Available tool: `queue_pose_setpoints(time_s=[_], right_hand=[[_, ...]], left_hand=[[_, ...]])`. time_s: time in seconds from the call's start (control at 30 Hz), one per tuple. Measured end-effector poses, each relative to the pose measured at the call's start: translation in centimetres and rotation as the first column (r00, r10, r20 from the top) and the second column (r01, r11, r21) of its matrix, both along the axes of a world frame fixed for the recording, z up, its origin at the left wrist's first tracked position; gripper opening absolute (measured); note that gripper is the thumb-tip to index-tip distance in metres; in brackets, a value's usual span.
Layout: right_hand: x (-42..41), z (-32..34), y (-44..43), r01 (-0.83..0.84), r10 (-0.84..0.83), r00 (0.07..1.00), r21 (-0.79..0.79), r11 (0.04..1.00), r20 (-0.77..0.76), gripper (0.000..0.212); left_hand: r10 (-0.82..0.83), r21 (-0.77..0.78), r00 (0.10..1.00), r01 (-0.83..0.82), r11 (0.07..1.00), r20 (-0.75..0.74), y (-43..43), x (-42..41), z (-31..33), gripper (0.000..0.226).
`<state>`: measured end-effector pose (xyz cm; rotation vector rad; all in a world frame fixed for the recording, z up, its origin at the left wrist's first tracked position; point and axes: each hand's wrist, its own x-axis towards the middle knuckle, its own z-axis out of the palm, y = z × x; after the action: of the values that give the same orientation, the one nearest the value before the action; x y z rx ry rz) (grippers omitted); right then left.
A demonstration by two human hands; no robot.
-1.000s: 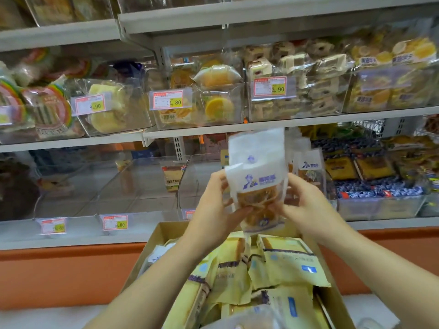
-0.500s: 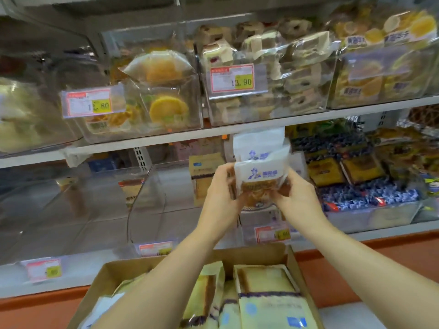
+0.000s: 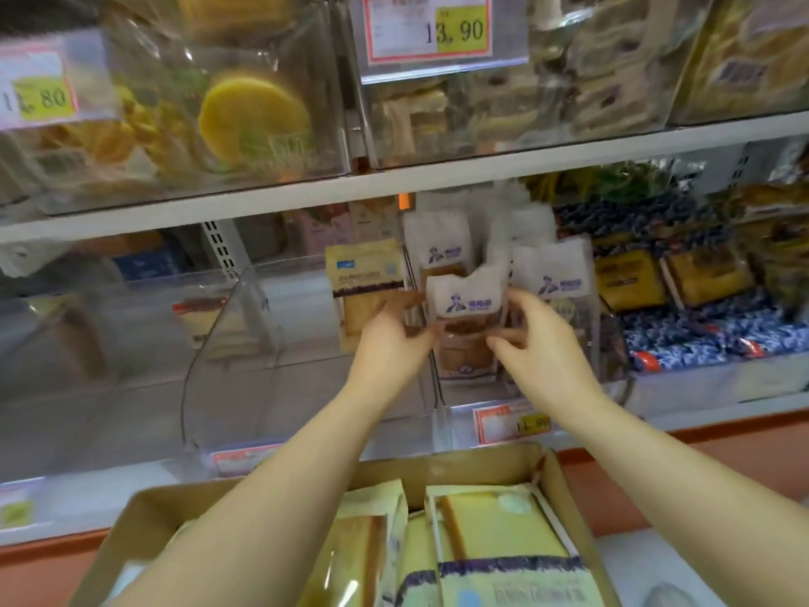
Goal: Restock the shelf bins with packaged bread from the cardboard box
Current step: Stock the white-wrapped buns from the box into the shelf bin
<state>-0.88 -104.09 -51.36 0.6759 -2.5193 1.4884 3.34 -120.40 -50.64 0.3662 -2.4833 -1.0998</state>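
A white bread packet [image 3: 466,300] with a blue logo stands upright inside a clear shelf bin [image 3: 442,414] on the lower shelf. My left hand [image 3: 389,339] grips its left side and my right hand [image 3: 536,343] its right side. Two similar white packets [image 3: 549,273] stand behind it in the same bin. A yellow bread packet [image 3: 365,282] stands in the neighbouring clear bin on the left. Below my forearms the open cardboard box [image 3: 446,468] holds several yellow bread packets [image 3: 503,532].
The upper shelf edge [image 3: 437,177] runs just above my hands, carrying clear bins of cakes with price tags [image 3: 429,28]. Blue and yellow packaged goods [image 3: 700,326] fill the bins to the right. Clear bins [image 3: 109,343] further left hold few items. An orange base strip runs under the shelf.
Both hands carried the white packet forward and down from above the box into the lower shelf bin. The view moved closer to the shelf.
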Motion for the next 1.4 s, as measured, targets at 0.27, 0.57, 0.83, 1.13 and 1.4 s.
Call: queue_pose_setpoints(time_s=[0.27,0.57,0.83,1.13,1.4], right_hand=[[-0.2,-0.2,-1.0,-0.03,0.033,0.999,-0.058,0.998,0.042,0.059],[-1.5,0.4,-2.0,-0.31,0.173,0.943,0.564,0.766,0.283,0.066],[-3.5,-0.3,-3.6,-0.378,0.194,0.92,0.645,0.664,0.339,0.085],[0.6,2.4,-0.7,-0.341,0.273,0.939,0.447,0.827,0.211,0.055],[11.1,3.8,1.5,-0.402,0.393,0.912,0.438,0.804,0.117,0.03]], left_hand=[[-0.044,0.059,0.999,0.044,0.997,0.001,0.3,1.3,0.4,0.048],[-0.12,0.058,0.99,0.115,0.992,0.08,-0.5,2.0,0.1,0.045],[-0.134,0.042,0.989,0.131,0.99,0.069,-0.9,1.7,-0.2,0.047],[-0.119,-0.075,0.99,0.124,0.989,0.075,-0.1,4.9,1.6,0.039],[-0.104,-0.127,0.984,0.122,0.984,0.143,-1.0,16.9,2.1,0.025]])
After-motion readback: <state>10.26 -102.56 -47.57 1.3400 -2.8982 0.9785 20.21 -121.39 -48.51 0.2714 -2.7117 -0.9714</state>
